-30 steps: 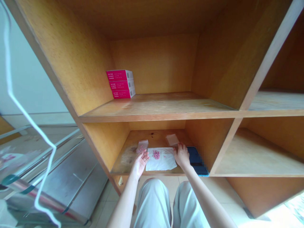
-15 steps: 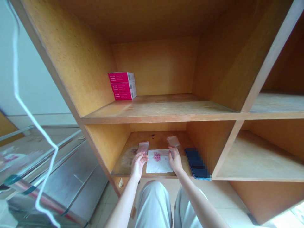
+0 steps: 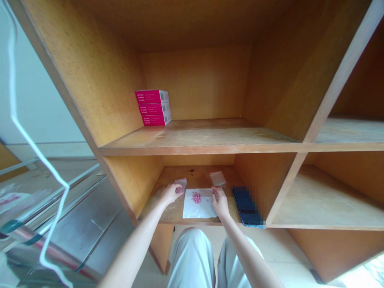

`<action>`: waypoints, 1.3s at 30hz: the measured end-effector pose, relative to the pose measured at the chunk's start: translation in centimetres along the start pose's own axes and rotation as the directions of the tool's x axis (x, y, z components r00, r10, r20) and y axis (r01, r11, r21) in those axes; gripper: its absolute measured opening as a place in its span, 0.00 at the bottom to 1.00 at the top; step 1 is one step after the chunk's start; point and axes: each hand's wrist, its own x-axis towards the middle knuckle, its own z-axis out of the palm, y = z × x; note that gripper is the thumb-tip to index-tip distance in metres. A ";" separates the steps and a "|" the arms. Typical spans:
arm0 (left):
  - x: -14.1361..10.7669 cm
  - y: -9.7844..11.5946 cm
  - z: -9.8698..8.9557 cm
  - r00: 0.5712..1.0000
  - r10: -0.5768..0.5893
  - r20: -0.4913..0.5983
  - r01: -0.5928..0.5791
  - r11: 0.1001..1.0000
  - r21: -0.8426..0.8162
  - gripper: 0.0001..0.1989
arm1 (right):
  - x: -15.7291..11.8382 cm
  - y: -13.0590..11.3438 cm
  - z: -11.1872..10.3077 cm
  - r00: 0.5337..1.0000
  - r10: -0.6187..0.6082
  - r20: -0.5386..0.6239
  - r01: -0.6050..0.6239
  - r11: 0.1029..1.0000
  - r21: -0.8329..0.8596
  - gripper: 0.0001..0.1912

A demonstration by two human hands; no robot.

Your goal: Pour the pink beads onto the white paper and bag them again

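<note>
Bag [image 3: 181, 185] at left hand [image 3: 171, 194], maybe gripped; right hand [image 3: 220, 203] near beads [image 3: 197, 197].

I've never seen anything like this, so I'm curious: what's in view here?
wooden shelf unit: 1, orange-brown, filling the view
boxes: 3, pink and white, stacked on upper shelf
paper sheet: 1, white, on lower shelf
small balls: a cluster, pink, on the paper
clear plastic bags: 2, transparent, behind the paper
phone: 1, dark blue, right of the paper
white cord: 1, white, hanging at left
metal rack: 1, grey, lower left
left hand: 1, at the left bag
right hand: 1, at the paper's right edge
</note>
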 end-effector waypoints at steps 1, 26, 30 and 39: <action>0.1 0.0 -0.1 1.000 0.018 0.018 -0.019 0.999 0.037 0.09 | 0.0 0.0 0.0 1.000 0.001 -0.003 -0.001 1.000 0.001 0.14; 1.5 -0.3 -1.2 0.849 -0.279 -0.448 -0.286 0.470 -0.835 0.11 | 0.1 0.0 -0.1 1.000 0.025 -0.005 -0.025 1.000 -0.011 0.14; 0.1 1.1 -1.2 0.895 -0.286 -0.343 -0.236 0.348 -0.907 0.09 | 0.1 -0.4 -0.3 1.000 0.020 -0.004 -0.020 1.000 -0.006 0.14; -2.6 3.4 -0.3 0.940 -0.332 -0.081 -0.055 0.086 -0.995 0.04 | 0.2 -1.3 -0.6 1.000 0.005 -0.019 -0.004 0.999 0.054 0.14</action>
